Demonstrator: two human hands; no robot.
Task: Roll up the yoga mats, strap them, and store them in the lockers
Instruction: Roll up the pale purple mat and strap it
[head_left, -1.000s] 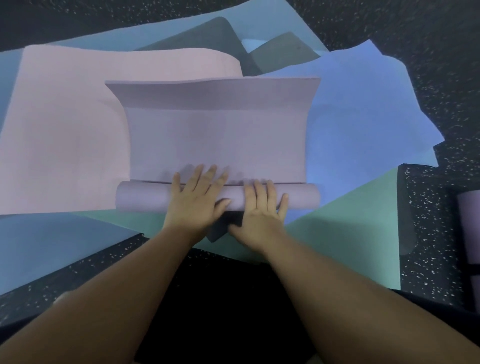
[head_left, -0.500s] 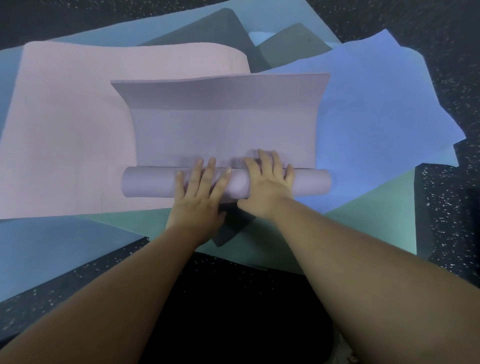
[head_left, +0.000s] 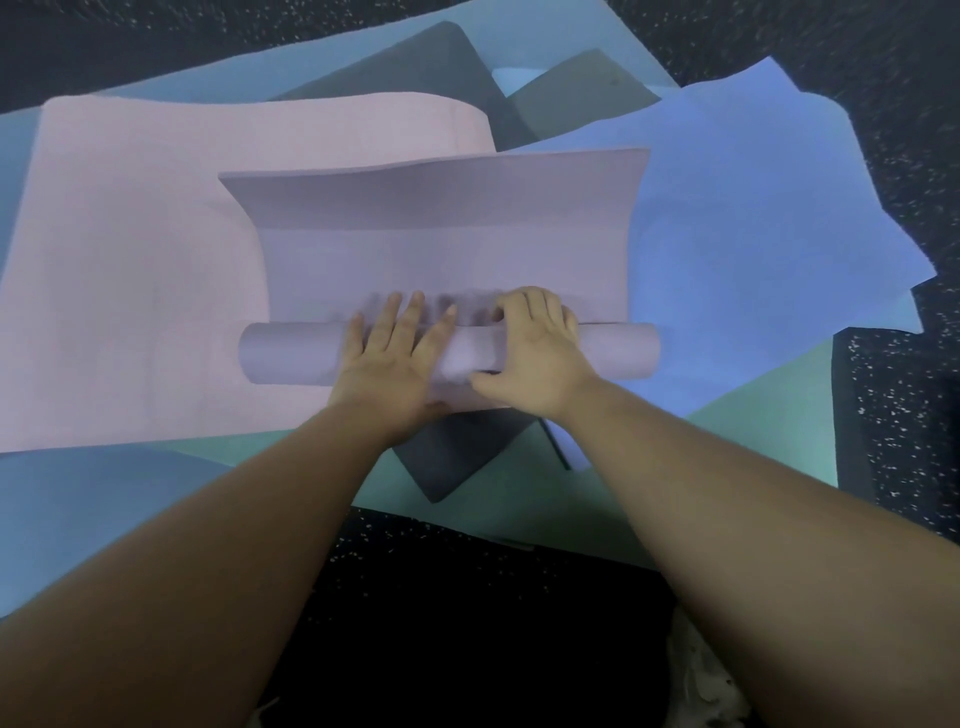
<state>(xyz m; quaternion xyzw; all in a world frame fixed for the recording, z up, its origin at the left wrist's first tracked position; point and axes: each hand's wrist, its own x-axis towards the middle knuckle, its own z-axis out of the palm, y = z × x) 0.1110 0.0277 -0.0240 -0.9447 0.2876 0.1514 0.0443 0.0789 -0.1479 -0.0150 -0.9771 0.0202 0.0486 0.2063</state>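
Both arms reach forward, side by side. The left hand (head_left: 387, 358) lies flat, fingers spread, pressing the roll (head_left: 291, 353) of the purple mat (head_left: 441, 244). The right hand (head_left: 540, 353) curls over the roll, thumb on the near side, its grip wrapped round it. The roll lies across a pile of one pink mat (head_left: 156, 249), one blue mat (head_left: 753, 208), one green mat (head_left: 753, 441) and two grey mats (head_left: 415, 62) on the floor (head_left: 909, 415).
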